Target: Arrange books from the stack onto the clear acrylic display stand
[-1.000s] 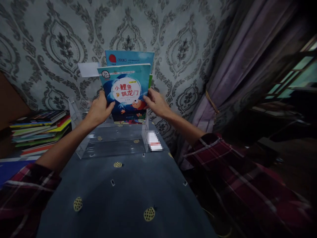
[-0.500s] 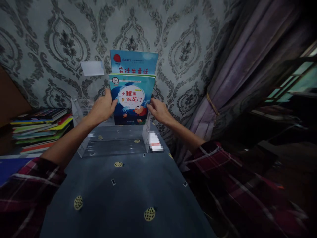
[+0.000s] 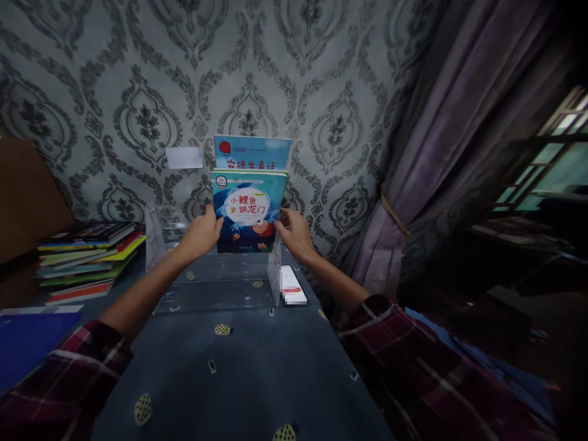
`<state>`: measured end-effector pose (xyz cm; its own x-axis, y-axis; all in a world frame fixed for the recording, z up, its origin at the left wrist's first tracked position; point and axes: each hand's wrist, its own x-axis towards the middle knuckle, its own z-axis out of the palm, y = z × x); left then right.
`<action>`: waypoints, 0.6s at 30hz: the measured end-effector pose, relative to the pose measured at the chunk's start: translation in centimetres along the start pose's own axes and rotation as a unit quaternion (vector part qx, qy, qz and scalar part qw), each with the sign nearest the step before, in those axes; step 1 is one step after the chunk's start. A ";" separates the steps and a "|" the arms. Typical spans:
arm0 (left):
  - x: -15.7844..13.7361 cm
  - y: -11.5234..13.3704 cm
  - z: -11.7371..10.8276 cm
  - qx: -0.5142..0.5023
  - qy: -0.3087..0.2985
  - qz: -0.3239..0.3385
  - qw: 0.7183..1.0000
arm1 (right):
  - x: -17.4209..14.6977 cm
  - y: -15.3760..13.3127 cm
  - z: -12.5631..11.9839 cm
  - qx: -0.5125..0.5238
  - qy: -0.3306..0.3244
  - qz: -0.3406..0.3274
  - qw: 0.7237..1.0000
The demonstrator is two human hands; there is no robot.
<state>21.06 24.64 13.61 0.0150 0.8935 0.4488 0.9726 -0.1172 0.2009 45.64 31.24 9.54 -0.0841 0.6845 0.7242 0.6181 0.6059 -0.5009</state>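
A blue picture book (image 3: 248, 211) with a fish on its cover stands upright in a clear acrylic book rack (image 3: 275, 278). My left hand (image 3: 202, 234) grips its left edge, thumb at the front. On the opposite edge, my right hand (image 3: 294, 231) pinches the cover's side between thumb and fingers. Behind it rises a taller light-blue book (image 3: 252, 152), of which only the upper part shows. The fingers behind the front book are hidden.
Left of the rack lies a stack of books (image 3: 87, 257), with a blue folder-like item (image 3: 37, 343) nearer me. A phone (image 3: 293, 285) rests right of the rack on the patterned tablecloth (image 3: 243, 392). A tied curtain (image 3: 381, 245) hangs at the right.
The view has tilted up, so everything sits lower in the picture. Both hands keep their hold on the front book, which shows little movement relative to the rack.
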 end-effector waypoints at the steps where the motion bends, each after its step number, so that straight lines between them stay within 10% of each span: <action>1: -0.1 0.1 0.1 0.007 -0.003 -0.002 1.000 | 0.0 0.0 0.1 -0.008 0.004 -0.002 1.000; 18: -0.6 0.9 0.5 0.037 -0.013 -0.017 0.999 | -0.8 -0.2 0.7 -0.021 0.021 -0.020 0.999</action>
<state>22.06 24.26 13.10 -0.0124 0.9078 0.4192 0.9872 -0.0555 0.1493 45.02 30.85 8.73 -0.0774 0.6413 0.7634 0.6465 0.6152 -0.4512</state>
